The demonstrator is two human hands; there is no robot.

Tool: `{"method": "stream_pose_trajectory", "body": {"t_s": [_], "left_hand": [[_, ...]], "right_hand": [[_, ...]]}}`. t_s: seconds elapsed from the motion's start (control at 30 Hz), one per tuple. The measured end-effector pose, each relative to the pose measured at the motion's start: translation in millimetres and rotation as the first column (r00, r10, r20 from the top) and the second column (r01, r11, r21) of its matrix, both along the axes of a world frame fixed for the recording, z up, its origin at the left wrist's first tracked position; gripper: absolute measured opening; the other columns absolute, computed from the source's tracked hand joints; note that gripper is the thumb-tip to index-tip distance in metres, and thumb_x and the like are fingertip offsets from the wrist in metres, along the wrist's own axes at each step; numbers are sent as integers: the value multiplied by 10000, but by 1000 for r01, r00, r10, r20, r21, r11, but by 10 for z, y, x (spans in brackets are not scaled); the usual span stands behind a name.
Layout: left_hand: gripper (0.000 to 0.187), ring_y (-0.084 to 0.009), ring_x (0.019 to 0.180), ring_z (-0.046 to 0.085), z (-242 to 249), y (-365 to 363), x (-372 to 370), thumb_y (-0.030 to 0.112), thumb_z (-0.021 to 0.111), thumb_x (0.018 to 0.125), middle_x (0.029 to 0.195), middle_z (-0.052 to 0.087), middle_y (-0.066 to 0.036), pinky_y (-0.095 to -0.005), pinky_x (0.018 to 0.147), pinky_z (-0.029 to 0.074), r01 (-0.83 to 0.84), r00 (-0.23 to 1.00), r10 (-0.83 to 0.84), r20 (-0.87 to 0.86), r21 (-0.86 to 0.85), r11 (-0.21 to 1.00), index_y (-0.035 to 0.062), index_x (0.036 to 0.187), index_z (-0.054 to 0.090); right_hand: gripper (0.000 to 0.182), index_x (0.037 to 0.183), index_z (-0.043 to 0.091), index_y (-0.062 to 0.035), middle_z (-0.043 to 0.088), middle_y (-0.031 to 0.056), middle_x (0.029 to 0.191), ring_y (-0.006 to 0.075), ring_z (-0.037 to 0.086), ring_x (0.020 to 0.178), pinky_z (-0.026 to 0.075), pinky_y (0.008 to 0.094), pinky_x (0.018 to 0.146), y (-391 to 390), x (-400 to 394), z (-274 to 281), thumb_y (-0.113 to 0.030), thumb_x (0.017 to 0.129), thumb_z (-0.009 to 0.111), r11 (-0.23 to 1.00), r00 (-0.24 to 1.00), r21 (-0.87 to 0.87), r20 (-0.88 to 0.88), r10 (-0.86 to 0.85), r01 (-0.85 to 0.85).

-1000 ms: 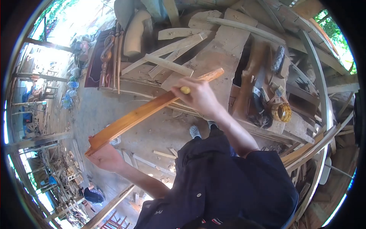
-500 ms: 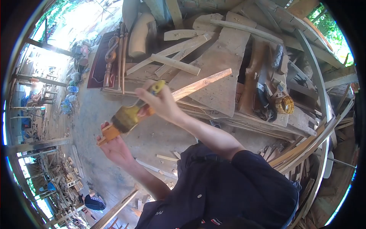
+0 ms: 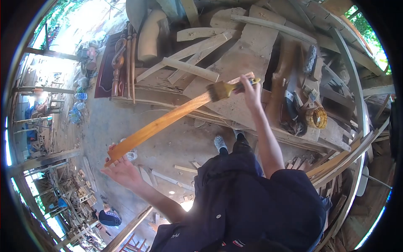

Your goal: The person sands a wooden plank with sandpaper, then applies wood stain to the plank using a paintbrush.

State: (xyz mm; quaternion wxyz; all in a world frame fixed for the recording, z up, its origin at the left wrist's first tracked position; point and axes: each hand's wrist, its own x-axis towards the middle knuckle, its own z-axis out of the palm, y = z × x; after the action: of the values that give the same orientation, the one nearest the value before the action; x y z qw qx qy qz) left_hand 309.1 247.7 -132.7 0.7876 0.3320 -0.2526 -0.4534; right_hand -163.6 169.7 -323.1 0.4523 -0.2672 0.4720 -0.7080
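A long wooden slat (image 3: 163, 122) slants across the view, its lower part glossy orange-brown. My left hand (image 3: 125, 173) holds its lower end from beneath, the slat lying across the palm and fingers. In my right hand (image 3: 251, 95) is a wide paintbrush (image 3: 221, 90), its fingers closed round the handle. The dark bristles rest against the slat's upper face near its far end. That far end lies over the bench, partly behind the brush and right hand.
The workbench (image 3: 247, 63) bears several pale wood pieces (image 3: 191, 69), a carved turned post (image 3: 118, 63) and a curved wooden block (image 3: 150, 38). On its right are a woven yellow cup (image 3: 315, 118) and a dark-handled tool (image 3: 289, 103). A person (image 3: 110, 217) is at lower left.
My right hand has swept the brush up and right along the slat, from near my left hand to the far end. More of the slat's glossy face now shows.
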Motion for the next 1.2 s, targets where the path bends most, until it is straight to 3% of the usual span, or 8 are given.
{"method": "stream_pose_trajectory", "body": {"t_s": [0.47, 0.6, 0.67, 0.8, 0.93, 0.97, 1.13, 1.2], "left_hand": [[396, -231, 1369, 478, -55, 84, 38, 305, 581, 1027, 1414, 565, -109, -445, 1175, 280, -247, 917, 181, 356, 148, 958, 91, 1355, 525], [421, -211, 1397, 452, -27, 15, -1, 330, 571, 1027, 1456, 545, -109, -442, 1181, 271, -150, 938, 92, 334, 153, 977, 69, 1356, 552], [481, -215, 1397, 454, -27, 44, 17, 342, 554, 1031, 1488, 528, -116, -443, 1180, 273, -136, 926, 68, 373, 158, 978, 45, 1409, 523], [552, -278, 1482, 345, -81, 15, 32, 395, 460, 1082, 1590, 378, -174, -506, 1244, 204, 52, 869, -36, 494, -18, 998, 32, 1494, 405], [511, -303, 1499, 295, -7, -48, 23, 436, 438, 1084, 1616, 294, -192, -568, 1249, 201, 155, 832, -95, 547, -65, 986, 74, 1443, 404], [538, -306, 1501, 290, -4, -96, -17, 439, 434, 1085, 1611, 301, -192, -561, 1251, 202, 140, 827, -61, 559, -100, 985, 61, 1465, 389], [613, -311, 1495, 295, 80, -184, -78, 423, 422, 1094, 1599, 312, -189, -525, 1254, 220, -70, 758, 123, 640, -108, 992, 11, 1538, 326], [652, -310, 1470, 338, 193, -196, -122, 415, 425, 1097, 1601, 306, -182, -480, 1236, 270, -106, 721, 79, 688, -3, 994, -16, 1567, 287]], "right_hand": [[273, 907, 678, 30, 721, 130, 808, 210, 721, 668, 589, 337, 572, -401, -1686, -725, -236, 966, 695, 944, 933, 227, -323, -158, 238], [292, 1002, 728, -39, 709, 178, 779, 285, 724, 741, 541, 413, 690, -354, -1745, -262, -324, 940, 712, 771, 595, 216, -764, -249, 599], [269, 914, 674, 0, 656, 96, 635, 147, 709, 594, 517, 316, 537, -165, -1726, 54, -260, 960, 729, 710, 439, -104, -721, -536, 697], [281, 951, 669, -16, 679, 72, 698, 126, 661, 696, 523, 314, 626, 686, -1915, 609, -293, 987, 700, 384, 175, -332, -516, -838, 861], [366, 900, 659, -14, 701, 84, 695, 180, 704, 634, 530, 366, 547, 1799, -2395, 661, -363, 1012, 646, -96, -346, -503, -434, -832, 859], [404, 868, 672, -18, 712, 100, 698, 211, 705, 619, 531, 380, 545, 2029, -2429, 686, -396, 1006, 635, -165, -393, -395, -615, -684, 904], [496, 915, 731, -12, 742, 137, 733, 294, 711, 603, 525, 426, 519, 2906, -2922, -223, -499, 949, 647, -255, -322, -232, -854, -408, 939], [525, 1011, 708, 19, 744, 164, 771, 264, 712, 592, 555, 407, 520, 2998, -2980, -368, -499, 925, 688, -269, -104, 5, -916, -386, 963]]}}
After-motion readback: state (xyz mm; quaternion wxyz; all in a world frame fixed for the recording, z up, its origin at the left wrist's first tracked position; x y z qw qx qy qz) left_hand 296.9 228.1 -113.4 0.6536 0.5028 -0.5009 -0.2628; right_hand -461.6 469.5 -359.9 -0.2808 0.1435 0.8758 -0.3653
